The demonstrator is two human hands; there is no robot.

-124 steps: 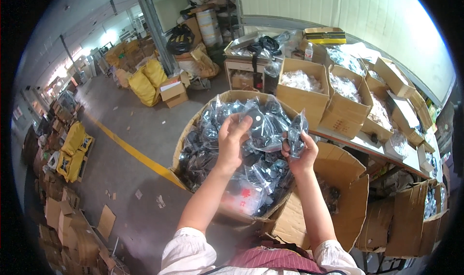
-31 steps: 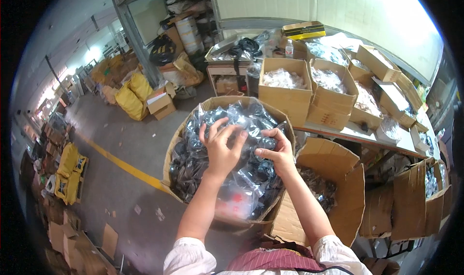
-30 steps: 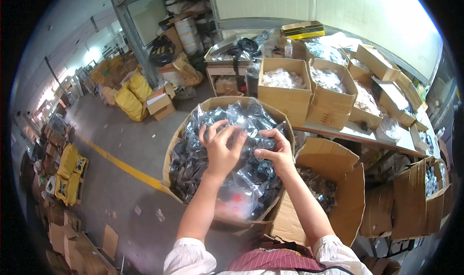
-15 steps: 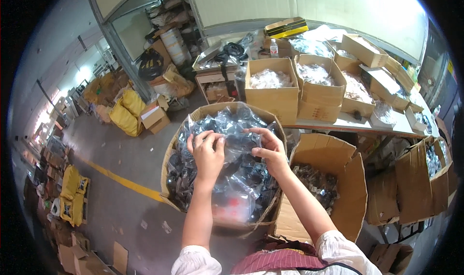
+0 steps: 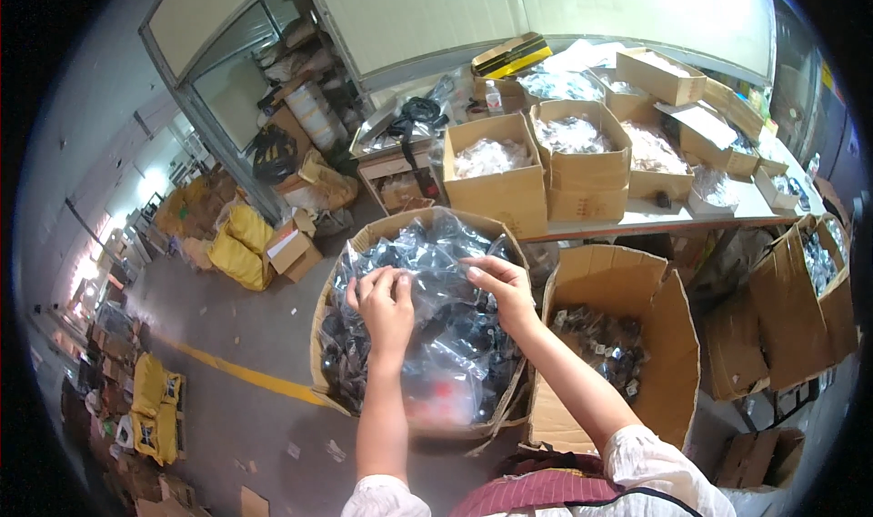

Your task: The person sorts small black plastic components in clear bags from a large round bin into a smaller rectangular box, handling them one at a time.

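**Over the round carton: two hands on one clear packet**

Above a large round brown cardboard carton heaped with clear plastic packets of dark small parts, both bare hands grip the same crinkled transparent plastic packet. The left hand is curled, fingertips pinching the packet's left edge. The right hand is likewise closed in a pinch, thumb and forefinger on the packet's upper right edge. The packet sits between the hands, just over the heap and near the carton's middle. Just right of the carton stands an open rectangular brown cardboard box holding more dark parts in its bottom. Beyond both, a pale worktable carries several open brown boxes of white bagged pieces. On the grey floor to the left runs a yellow painted line, with yellow sacks farther off.
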